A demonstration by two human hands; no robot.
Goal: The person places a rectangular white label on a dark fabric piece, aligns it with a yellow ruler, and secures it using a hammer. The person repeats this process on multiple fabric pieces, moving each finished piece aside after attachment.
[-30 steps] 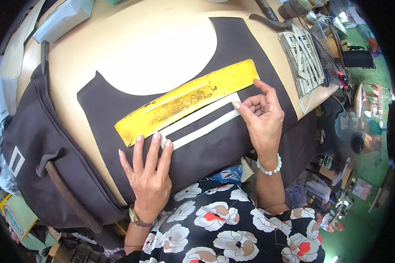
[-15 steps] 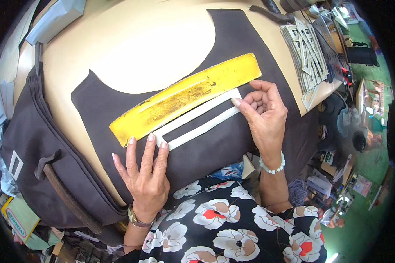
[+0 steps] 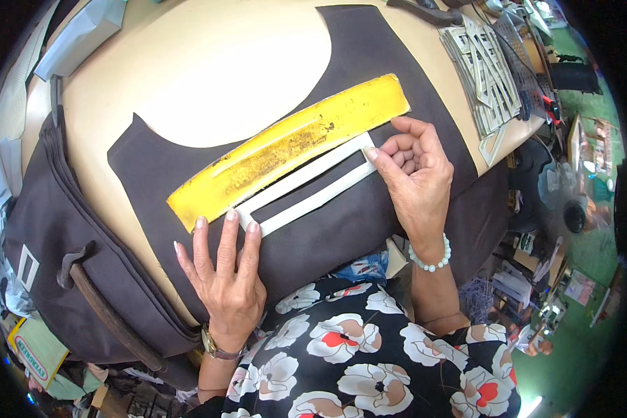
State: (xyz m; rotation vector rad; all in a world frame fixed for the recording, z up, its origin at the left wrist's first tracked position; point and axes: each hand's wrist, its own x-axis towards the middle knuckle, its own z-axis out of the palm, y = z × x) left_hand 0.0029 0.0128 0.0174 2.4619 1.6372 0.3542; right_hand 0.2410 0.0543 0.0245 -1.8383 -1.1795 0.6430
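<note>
A dark grey fabric panel [image 3: 369,63] with a rounded cut-out lies on a tan table [image 3: 209,70]. On it rest a long yellow strip [image 3: 285,150] and, just below it, a white rectangular frame template [image 3: 306,184]. My left hand [image 3: 219,268] lies flat with fingers spread, fingertips pressing the template's left end. My right hand [image 3: 414,171] is curled, its fingertips pinching the template's right end beside the yellow strip.
A dark bag with a brown handle [image 3: 97,299] hangs off the table's left side. A stack of white cut-out templates [image 3: 491,76] sits at the right edge, with tools beyond. Cluttered bags and papers [image 3: 536,279] lie on the floor at right.
Both hands keep their hold on the white template; the template and yellow strip shifted slightly. The camera moved closer over the panel.
</note>
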